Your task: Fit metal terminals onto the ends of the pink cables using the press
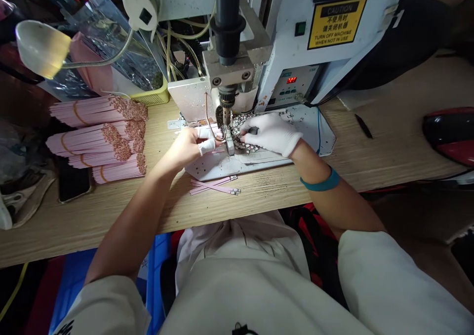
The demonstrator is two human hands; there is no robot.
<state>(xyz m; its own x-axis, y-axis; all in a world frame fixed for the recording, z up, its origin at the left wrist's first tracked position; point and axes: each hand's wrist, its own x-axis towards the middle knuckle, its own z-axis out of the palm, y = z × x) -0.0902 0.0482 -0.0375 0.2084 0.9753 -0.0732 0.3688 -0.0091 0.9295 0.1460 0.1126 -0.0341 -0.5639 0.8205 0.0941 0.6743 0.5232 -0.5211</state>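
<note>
Head-worn camera looks forward and down, close.

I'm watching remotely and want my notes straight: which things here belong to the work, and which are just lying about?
Work:
left hand
right hand
bench press
metal terminals
bundled pink wires
crossed pink wires

Lying about:
phone
red-and-black object
black strip

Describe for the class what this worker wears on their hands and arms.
The left hand is bare apart from white rubber cots on two fingers. The right hand wears a thin white glove, with a teal wristband at the wrist. Both arms have loose off-white sleeves.
</note>
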